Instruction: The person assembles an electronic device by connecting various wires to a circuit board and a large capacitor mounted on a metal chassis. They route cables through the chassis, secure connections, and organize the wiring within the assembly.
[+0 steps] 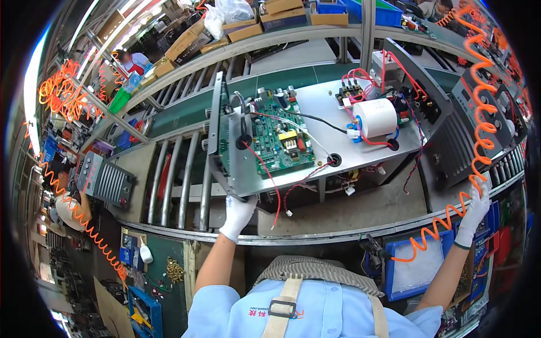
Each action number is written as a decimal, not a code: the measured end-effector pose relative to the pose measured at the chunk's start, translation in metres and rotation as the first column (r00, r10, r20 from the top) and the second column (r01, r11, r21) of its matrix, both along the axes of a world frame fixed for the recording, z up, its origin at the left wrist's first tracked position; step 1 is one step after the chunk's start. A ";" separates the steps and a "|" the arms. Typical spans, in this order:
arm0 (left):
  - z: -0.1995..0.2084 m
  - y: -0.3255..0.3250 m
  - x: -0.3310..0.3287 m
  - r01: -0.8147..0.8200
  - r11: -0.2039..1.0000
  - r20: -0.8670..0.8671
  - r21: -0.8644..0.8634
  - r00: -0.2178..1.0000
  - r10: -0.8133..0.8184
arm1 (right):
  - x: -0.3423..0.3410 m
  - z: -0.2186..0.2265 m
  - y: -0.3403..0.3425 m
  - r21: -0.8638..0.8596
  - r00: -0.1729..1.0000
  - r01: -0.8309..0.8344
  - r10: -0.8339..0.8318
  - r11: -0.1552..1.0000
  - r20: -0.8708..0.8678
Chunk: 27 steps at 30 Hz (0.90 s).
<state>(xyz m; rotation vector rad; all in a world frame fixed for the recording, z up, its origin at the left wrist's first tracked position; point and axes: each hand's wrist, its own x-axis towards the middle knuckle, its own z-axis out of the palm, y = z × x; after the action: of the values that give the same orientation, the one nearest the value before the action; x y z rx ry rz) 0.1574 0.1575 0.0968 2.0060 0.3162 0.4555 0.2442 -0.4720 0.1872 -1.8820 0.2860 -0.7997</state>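
Observation:
An open metal chassis (332, 146) stands on the line before me, carrying a green circuit board (282, 135), a white cylinder-shaped part (378, 117) and loose red, black and white wires. My left hand (239, 217), in a white glove, grips the lower near corner of the chassis by its grey front panel (215, 121); the fingertips are hidden beneath the metal. Out to the right, my gloved right hand (474, 211) is closed around an orange coiled air hose (482, 121). The hose's lower coils run back to a dark air tool (373, 253) near my waist.
Metal rollers (180, 183) lie left of the chassis. Another machine (104, 179) sits further left, and a dark one (479, 112) to the right. A blue tray (417, 267) is beside my right arm. Brass fittings (174, 270) lie on the left bench. Cardboard boxes (282, 17) stand on the far shelf.

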 end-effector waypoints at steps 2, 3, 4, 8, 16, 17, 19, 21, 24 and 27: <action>0.006 -0.003 -0.004 -0.035 0.992 -0.071 -0.124 0.997 0.026 | 0.016 -0.004 -0.016 -0.035 1.000 0.015 -0.016 0.999 -0.018; 0.005 -0.004 -0.002 -0.026 0.998 0.077 -0.063 0.997 0.031 | 0.026 -0.006 -0.025 -0.053 1.000 0.018 -0.020 0.998 -0.022; 0.009 -0.002 -0.004 -0.049 0.995 0.026 -0.088 0.998 0.051 | 0.035 -0.009 -0.035 -0.037 1.000 0.011 -0.012 0.999 -0.025; 0.006 0.023 -0.007 -0.069 0.997 0.008 0.041 0.998 0.068 | 0.067 -0.019 -0.059 -0.045 0.993 -0.042 0.036 0.998 -0.114; 0.018 0.030 -0.011 -0.139 0.987 -0.041 -0.079 0.990 0.136 | 0.120 -0.028 -0.033 -0.128 0.941 -0.222 0.178 0.967 -0.288; 0.024 0.027 -0.012 -0.147 0.984 -0.051 -0.101 0.988 0.143 | 0.119 -0.028 -0.030 -0.181 0.937 -0.246 0.185 0.952 -0.297; 0.034 0.024 -0.007 -0.175 0.965 -0.178 -0.197 0.974 0.140 | 0.108 -0.037 -0.037 -0.279 0.936 -0.267 0.179 0.922 -0.304; 0.035 0.021 -0.012 -0.149 0.989 -0.039 0.004 0.988 0.149 | 0.078 -0.028 -0.012 -0.228 0.949 -0.212 0.144 0.950 -0.281; 0.036 0.019 -0.010 -0.174 0.984 -0.220 -0.031 0.962 0.163 | -0.019 0.003 0.075 -0.095 0.999 -0.041 0.040 0.995 -0.009; 0.009 0.024 -0.010 -0.137 0.986 -0.106 0.097 0.983 0.147 | -0.042 0.059 0.247 -0.433 0.860 -0.479 0.507 0.764 -0.058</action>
<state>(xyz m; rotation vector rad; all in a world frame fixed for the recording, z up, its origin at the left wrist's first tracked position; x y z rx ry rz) 0.1472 0.1812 0.1062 2.1092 0.5202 0.4530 0.2018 -0.2248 0.2460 -2.1998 -0.4646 -0.5779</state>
